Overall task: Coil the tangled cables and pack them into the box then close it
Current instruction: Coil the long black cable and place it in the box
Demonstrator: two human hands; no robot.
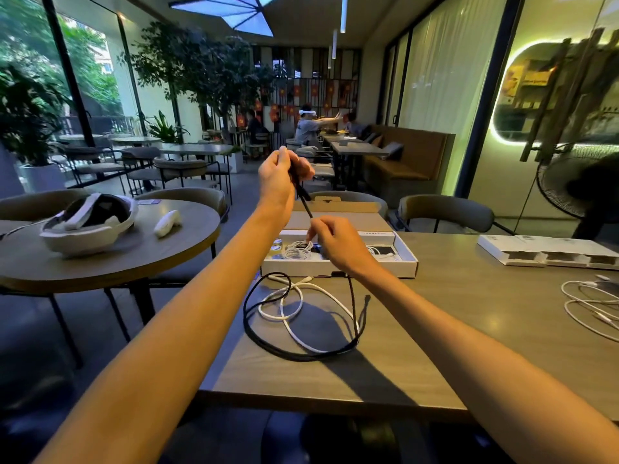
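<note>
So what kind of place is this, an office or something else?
Probably a café or restaurant dining room: rows of small dining tables with chairs, a long upholstered bench along the wall, and a potted indoor tree beside big windows.

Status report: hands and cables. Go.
Left hand, right hand both gripping black cable above open box. White cable tangled with its slack on table.

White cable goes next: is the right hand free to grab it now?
Probably not: the right hand pinches the black cable, whose slack loop also crosses the white cable.
</note>
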